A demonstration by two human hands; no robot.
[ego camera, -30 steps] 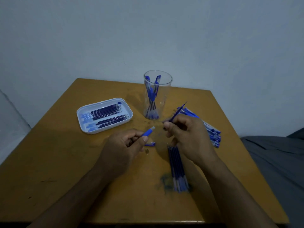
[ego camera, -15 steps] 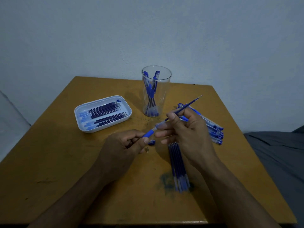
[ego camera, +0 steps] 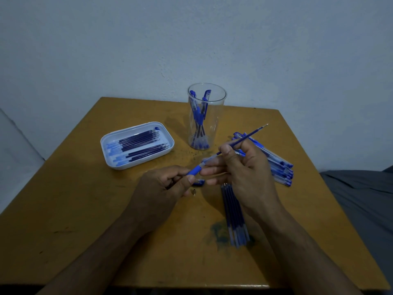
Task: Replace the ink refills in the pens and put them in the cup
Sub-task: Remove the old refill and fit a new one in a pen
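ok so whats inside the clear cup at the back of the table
The clear cup holds a few blue pens standing on end, leaning against each other, caps near the rim. The exact count is unclear because they overlap. Nothing else shows through the wall.

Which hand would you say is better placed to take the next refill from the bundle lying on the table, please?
Probably the right. The right hand sits directly over the near bundle of refills and pinches only the thin refill, while the left hand grips the pen barrel, farther from the bundle.

Left hand and right hand meet, each grip pinched
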